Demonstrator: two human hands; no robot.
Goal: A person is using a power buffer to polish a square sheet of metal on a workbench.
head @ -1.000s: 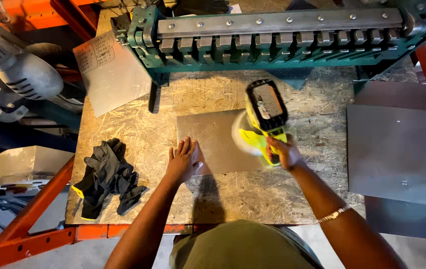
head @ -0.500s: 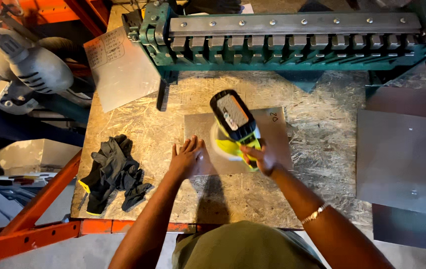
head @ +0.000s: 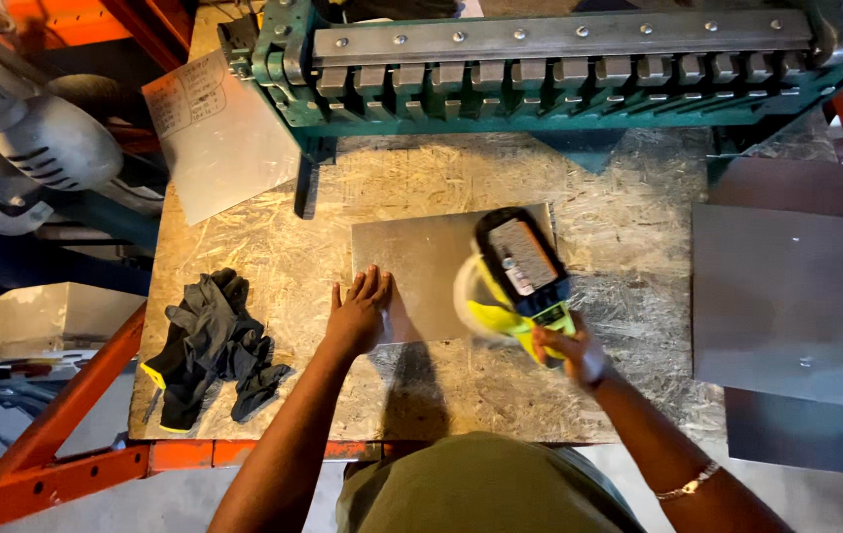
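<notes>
A grey metal sheet (head: pixel 421 257) lies flat on the chipboard bench top (head: pixel 273 247). My left hand (head: pixel 359 312) presses flat on the sheet's near left corner, fingers spread. My right hand (head: pixel 566 353) grips the handle of a yellow and black cordless sander (head: pixel 515 271). The sander's round pad rests on the right part of the sheet, its black battery pack facing up.
A green sheet-metal brake (head: pixel 559 59) spans the back of the bench. Black work gloves (head: pixel 209 345) lie at the near left. Another metal sheet (head: pixel 219 133) leans at the back left, larger grey sheets (head: pixel 786 296) lie to the right. Orange rack beams (head: pixel 56 424) run below left.
The sander has swept back and forth over the sheet, leftward and then a little back to the right. My left hand has stayed on the sheet's near left corner.
</notes>
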